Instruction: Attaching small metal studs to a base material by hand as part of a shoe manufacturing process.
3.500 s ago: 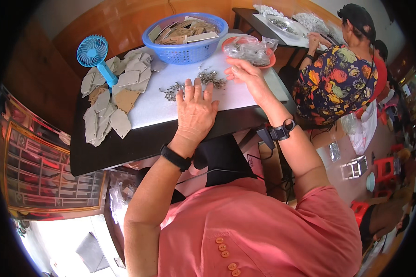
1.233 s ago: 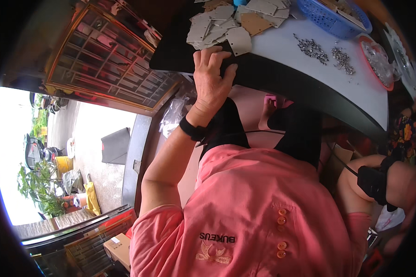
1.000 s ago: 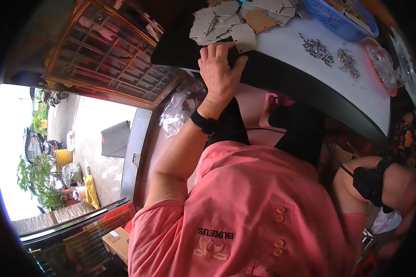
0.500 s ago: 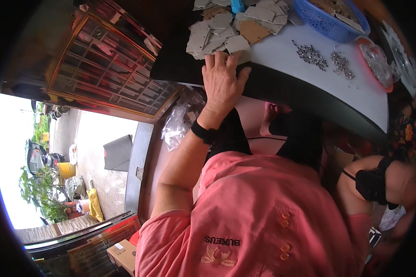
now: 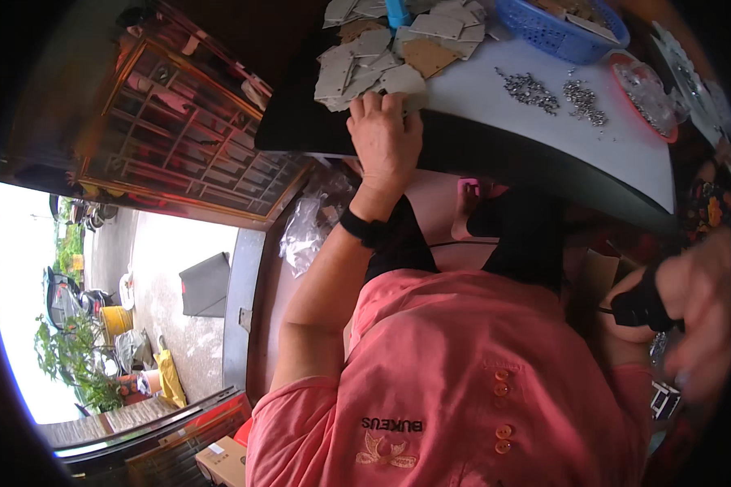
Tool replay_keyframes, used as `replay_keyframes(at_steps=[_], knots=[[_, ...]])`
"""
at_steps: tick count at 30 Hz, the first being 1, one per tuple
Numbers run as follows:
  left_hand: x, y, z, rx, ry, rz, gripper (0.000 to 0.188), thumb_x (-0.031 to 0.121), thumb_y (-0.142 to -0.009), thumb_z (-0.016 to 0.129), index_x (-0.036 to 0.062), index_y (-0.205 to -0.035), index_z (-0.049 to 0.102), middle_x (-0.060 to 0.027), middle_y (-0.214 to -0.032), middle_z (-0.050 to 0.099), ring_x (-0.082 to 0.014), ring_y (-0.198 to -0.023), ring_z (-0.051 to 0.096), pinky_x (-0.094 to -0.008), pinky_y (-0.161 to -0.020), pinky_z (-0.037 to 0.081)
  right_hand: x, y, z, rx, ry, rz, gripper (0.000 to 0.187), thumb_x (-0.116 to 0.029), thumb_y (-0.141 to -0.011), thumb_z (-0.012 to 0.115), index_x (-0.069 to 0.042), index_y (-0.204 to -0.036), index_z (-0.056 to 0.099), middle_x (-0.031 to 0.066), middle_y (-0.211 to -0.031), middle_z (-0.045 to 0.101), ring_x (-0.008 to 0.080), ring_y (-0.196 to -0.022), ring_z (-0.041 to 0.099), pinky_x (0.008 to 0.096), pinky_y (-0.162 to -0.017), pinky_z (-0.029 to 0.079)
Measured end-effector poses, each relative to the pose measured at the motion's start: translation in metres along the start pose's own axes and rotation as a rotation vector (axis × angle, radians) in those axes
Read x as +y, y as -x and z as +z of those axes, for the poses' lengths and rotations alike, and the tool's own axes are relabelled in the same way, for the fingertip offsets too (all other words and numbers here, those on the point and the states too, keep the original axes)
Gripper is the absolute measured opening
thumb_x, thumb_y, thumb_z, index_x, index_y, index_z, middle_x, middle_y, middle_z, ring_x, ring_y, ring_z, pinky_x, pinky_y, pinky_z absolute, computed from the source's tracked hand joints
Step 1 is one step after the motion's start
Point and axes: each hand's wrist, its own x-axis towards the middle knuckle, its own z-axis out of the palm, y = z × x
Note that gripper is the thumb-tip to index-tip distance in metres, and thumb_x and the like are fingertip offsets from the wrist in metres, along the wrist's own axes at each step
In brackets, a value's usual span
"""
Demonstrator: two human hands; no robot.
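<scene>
My left hand point(image 5: 386, 138) rests at the near edge of the table point(image 5: 503, 150). Its slightly bent fingers lie against the closest of the thin grey cards point(image 5: 402, 81), with the thumb at the side; no grasped piece shows. Several more flat grey and brown pieces, some with small holes, form a loose pile around that card. A bright blue upright object point(image 5: 397, 14) stands among them. My right hand point(image 5: 702, 308) is away from the tabletop at the far right, low beside my body. Motion smears its fingers, so what it holds, if anything, is unclear.
Two heaps of small shiny metal parts point(image 5: 530, 92) lie on the white tabletop. Beyond them stand a blue plastic basket point(image 5: 560, 34) holding brown and grey pieces and a red dish point(image 5: 662, 126) with clear plastic. A cardboard box point(image 5: 222, 461) sits at lower left, beside a doorway.
My right hand has swung upward at the right side and blurs. My left thumb has drawn nearer its fingers, which stay at the cards. The whole view has shifted slightly.
</scene>
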Motion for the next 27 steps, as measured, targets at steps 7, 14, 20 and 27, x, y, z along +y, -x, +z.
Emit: replay_keyframes(at_steps=[7,14,20,27], knots=[[0.012,-0.015,-0.01,-0.17,-0.072,0.131,0.049,0.032,-0.081,0.08,0.0123,-0.124,0.065,-0.0105,-0.126,0.06,-0.035,-0.116,0.052,-0.0496,-0.094,0.045,0.118,0.037,0.0,0.733,0.194,0.7,0.017,-0.006,-0.089,0.071,0.003,-0.104,0.071,0.0071,-0.084,0.068,0.0097,-0.063,0.063,0.0219,-0.058,0.048],[0.0,-0.021,-0.012,-0.132,0.118,0.379,0.027,0.01,-0.085,0.071,0.0044,-0.111,0.065,-0.0138,-0.098,0.066,-0.0358,-0.09,0.062,-0.0456,-0.079,0.053,0.175,0.058,-0.006,0.882,0.201,0.721,0.011,-0.008,-0.094,0.067,-0.001,-0.102,0.07,0.0025,-0.082,0.067,0.0071,-0.062,0.062,0.0189,-0.053,0.041],[0.018,-0.021,-0.053,-0.006,0.532,-0.046,0.015,-0.001,-0.097,0.061,-0.0001,-0.11,0.066,-0.0107,-0.086,0.069,-0.0125,-0.073,0.067,-0.0279,-0.063,0.053,0.19,0.039,-0.007,0.971,0.327,0.661,0.025,-0.009,-0.09,0.072,-0.002,-0.114,0.068,0.0057,-0.091,0.067,0.0099,-0.066,0.061,0.023,-0.056,0.047],[0.05,-0.011,-0.066,-0.346,0.989,-0.317,0.018,0.016,-0.101,0.064,-0.0012,-0.106,0.068,-0.0057,-0.088,0.069,-0.0101,-0.078,0.063,-0.0245,-0.063,0.051,0.196,0.047,-0.004,0.886,0.569,0.628,0.013,-0.007,-0.094,0.068,0.0,-0.104,0.066,0.0006,-0.075,0.063,0.0058,-0.063,0.056,0.0221,-0.057,0.045]])
